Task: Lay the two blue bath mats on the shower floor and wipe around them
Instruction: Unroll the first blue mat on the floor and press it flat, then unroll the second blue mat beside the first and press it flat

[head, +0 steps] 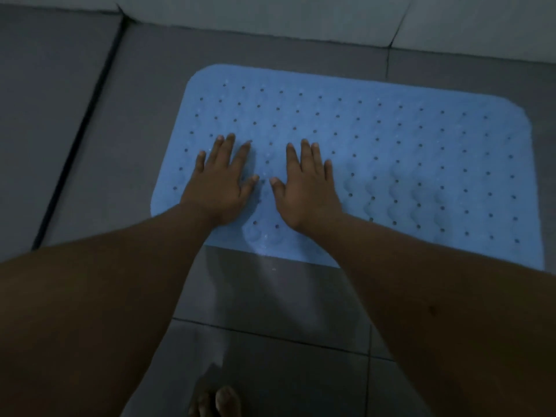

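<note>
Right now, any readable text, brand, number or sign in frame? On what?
None readable.
blue bath mat: only holes and a wavy relief, no print or logo visible.
floor tiles and wall tiles: plain, no markings.
left hand and right hand lie flat on the mat, bearing no text.

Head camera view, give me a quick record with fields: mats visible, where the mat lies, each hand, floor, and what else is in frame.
mats visible: one blue bath mat, perforated, lying flat; a second is not in view
mat position: on the grey tiled floor, its far edge close to the pale wall base
left hand: palm down, fingers straight, pressing the mat near its left end
right hand: palm down, fingers straight, pressing the mat beside the left hand
floor: glossy, reflective
other: bare toes at bottom edge; no cloth visible
</note>
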